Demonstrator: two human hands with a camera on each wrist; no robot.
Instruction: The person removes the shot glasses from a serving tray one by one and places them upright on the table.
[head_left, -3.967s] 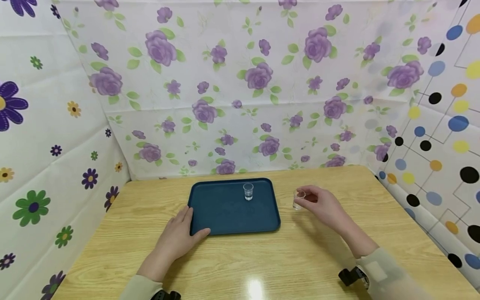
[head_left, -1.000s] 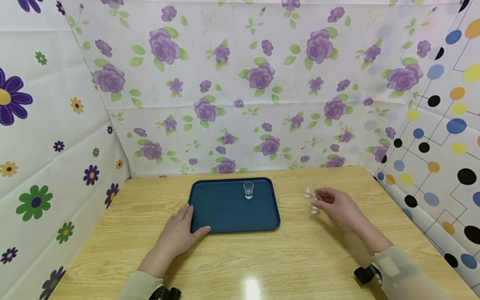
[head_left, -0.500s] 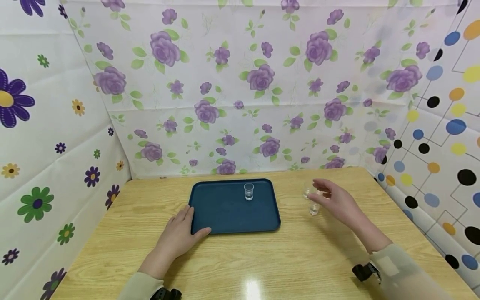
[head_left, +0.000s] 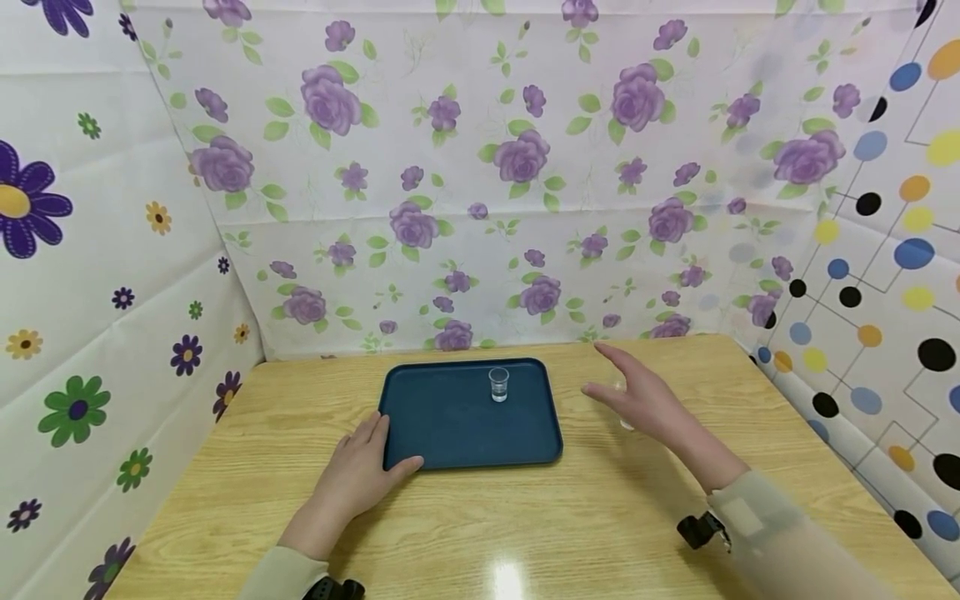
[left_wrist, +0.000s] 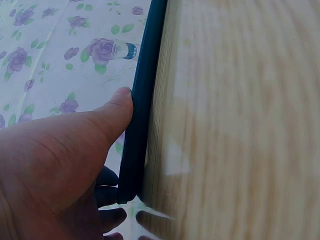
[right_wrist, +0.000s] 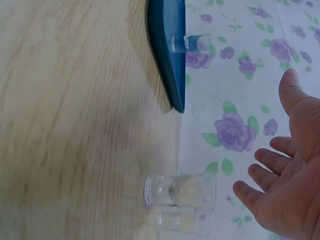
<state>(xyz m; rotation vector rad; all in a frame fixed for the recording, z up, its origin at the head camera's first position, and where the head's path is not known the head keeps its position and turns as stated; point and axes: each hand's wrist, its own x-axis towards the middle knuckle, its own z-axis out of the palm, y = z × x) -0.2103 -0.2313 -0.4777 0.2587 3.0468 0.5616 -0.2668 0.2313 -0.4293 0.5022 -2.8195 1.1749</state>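
Note:
A dark blue tray (head_left: 450, 429) lies on the table. My left hand (head_left: 356, 471) rests at its near left corner, thumb along the front edge and fingers along the left side. One small clear shot glass (head_left: 498, 385) stands upright on the tray, towards the back right. To the right of the tray, my right hand (head_left: 648, 404) is raised with thumb and fingers spread, holding nothing. Behind it in the head view, two more glasses are mostly hidden. The right wrist view shows them upright and close together, a nearer glass (right_wrist: 180, 192) and a farther glass (right_wrist: 185, 222).
The wooden table (head_left: 435, 533) has a back edge against a curtain (head_left: 480, 167) with purple roses. Patterned sheets hang on the left (head_left: 135, 333) and right (head_left: 885, 292) sides. A camera is strapped to each wrist.
Four seconds ago my right hand held a glass beside the tray. It set a glass down by another, let go, opened and moved left. My left hand stays at the tray corner.

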